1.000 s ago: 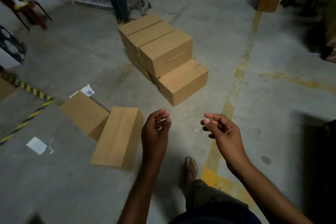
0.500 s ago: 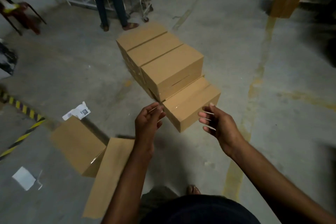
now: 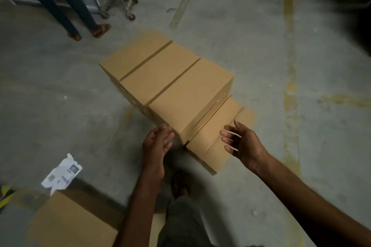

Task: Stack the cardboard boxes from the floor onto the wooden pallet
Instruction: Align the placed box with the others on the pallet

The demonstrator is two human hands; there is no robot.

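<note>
Hands: the left hand (image 3: 158, 143) and right hand (image 3: 244, 144) are both spread with straight fingers and hold nothing.
Left hand: just off the near left corner of the low brown cardboard box (image 3: 210, 136); it does not appear to touch it.
Right hand: fingers fanned over the box's near right part; I cannot tell whether they touch.
Low box: on the grey concrete floor (image 3: 261, 46), touching the near end of the taller row of brown cardboard boxes (image 3: 170, 82).
Loose box: one more plain brown cardboard box (image 3: 68, 224) lies at the lower left edge of the floor, near a crumpled white paper (image 3: 62, 172).
Pallet: no wood shows under the row; I cannot tell where it is.
Change: a second ago the hands hung loosely curled, well short of the row; the person has stepped in and both hands have opened on either side of the low box.
Meaning: likely a two-handed grasp or straightening of that box; loose boxes are still left to stack.
Background: another person's legs (image 3: 66, 6) stand beyond the row.
</note>
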